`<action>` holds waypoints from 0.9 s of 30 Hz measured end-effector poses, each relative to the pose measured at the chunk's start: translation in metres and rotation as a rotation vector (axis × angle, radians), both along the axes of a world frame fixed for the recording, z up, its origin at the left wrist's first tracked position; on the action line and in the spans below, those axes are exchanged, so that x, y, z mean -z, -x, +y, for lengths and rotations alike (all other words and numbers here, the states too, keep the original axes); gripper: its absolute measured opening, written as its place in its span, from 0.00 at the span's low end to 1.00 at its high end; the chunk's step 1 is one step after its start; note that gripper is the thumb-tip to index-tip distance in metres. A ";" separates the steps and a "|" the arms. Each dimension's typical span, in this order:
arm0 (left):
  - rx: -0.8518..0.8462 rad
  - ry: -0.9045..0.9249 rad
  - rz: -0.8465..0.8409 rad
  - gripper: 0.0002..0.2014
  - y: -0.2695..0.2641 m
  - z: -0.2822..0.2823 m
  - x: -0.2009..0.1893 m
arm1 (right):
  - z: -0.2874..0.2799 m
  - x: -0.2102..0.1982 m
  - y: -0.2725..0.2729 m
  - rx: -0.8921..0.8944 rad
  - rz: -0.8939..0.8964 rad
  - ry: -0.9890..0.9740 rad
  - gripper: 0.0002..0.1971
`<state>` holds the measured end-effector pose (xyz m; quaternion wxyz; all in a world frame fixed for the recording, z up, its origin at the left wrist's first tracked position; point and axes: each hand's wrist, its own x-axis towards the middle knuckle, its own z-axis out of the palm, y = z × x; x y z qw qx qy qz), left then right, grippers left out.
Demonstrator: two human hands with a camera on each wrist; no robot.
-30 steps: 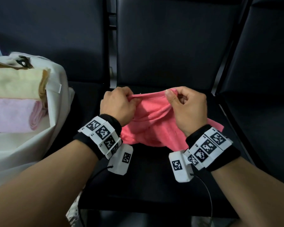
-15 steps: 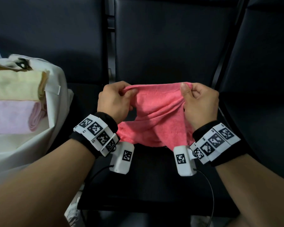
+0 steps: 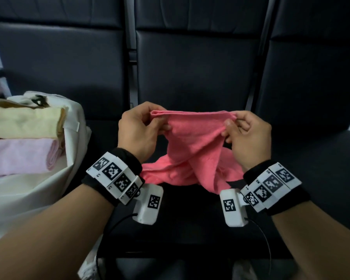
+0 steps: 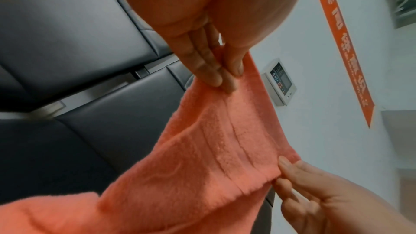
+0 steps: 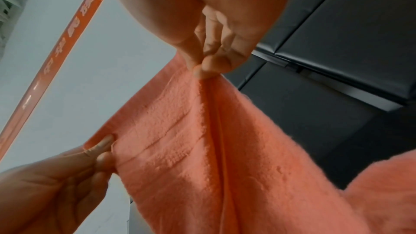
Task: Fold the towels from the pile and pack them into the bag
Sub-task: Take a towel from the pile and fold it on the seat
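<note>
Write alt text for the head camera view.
Two hands, left hand and right hand, pinch the top edge of a coral towel above a black seat. A white bag at left holds folded towels.

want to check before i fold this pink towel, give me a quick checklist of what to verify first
1. Left hand pinches the coral towel's top edge: ok.
2. Right hand pinches the other end: ok.
3. Top edge stretched straight between the hands: ok.
4. Lower part hanging flat: not ok, it is twisted and bunched on the black seat.
5. Bottom corners aligned: cannot tell, hidden in the bunch.
6. White bag open, within view at left, holding a yellow towel and a pale pink towel: ok.
</note>
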<state>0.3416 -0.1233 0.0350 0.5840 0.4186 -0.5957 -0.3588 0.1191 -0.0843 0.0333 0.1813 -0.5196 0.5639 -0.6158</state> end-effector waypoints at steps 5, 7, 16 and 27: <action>-0.013 0.040 -0.029 0.07 -0.001 0.032 -0.023 | 0.032 -0.033 0.004 0.030 0.043 0.036 0.03; 0.002 0.063 0.012 0.06 0.000 0.043 -0.039 | 0.043 -0.050 0.001 0.043 0.044 0.064 0.05; 0.035 0.271 0.137 0.09 -0.001 0.106 -0.150 | 0.104 -0.160 -0.010 0.054 0.061 0.259 0.10; 0.073 0.539 0.224 0.10 -0.001 0.197 -0.285 | 0.185 -0.299 -0.015 0.078 0.071 0.505 0.06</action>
